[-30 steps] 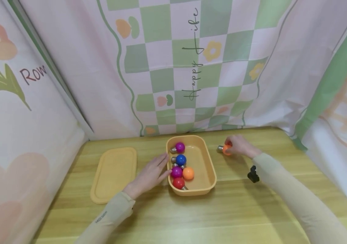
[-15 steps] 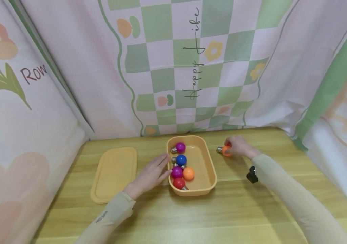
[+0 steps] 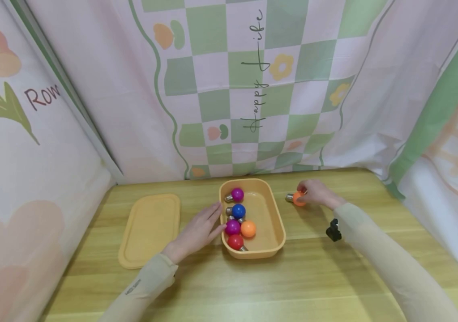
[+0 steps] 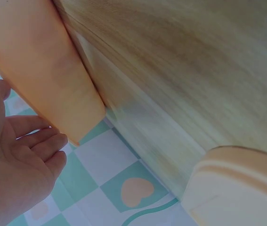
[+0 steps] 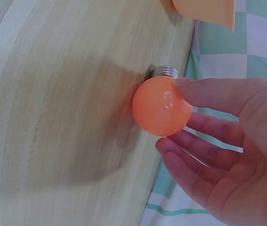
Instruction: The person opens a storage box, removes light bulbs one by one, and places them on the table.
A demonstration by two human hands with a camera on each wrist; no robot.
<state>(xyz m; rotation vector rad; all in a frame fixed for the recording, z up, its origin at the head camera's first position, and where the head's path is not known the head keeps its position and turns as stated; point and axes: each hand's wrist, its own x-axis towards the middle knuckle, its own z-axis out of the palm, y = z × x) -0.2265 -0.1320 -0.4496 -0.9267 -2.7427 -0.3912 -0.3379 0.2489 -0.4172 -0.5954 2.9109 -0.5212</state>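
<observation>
My right hand (image 3: 317, 193) pinches the round end of an orange light bulb (image 5: 159, 106) between thumb and fingers. The bulb lies low over the table to the right of a yellow plastic box, its metal screw base (image 3: 289, 197) pointing left. My left hand (image 3: 196, 232) rests its fairly straight fingers against the left wall of that box (image 4: 53, 70). Inside the box, along its left side, lie a purple bulb (image 3: 237, 194), a blue bulb (image 3: 238, 211), a second purple bulb (image 3: 233, 227), an orange bulb (image 3: 248, 229) and a red bulb (image 3: 235, 242).
A flat yellow lid (image 3: 151, 230) lies on the wooden table (image 3: 229, 290) left of the box. A printed checked curtain (image 3: 245, 112) hangs along the back edge, with more cloth at both sides. A small black object (image 3: 334, 230) is at the right sleeve.
Hardly anything differs. The orange bulb at my right hand has shifted very slightly to the left, and my left hand stays at the box.
</observation>
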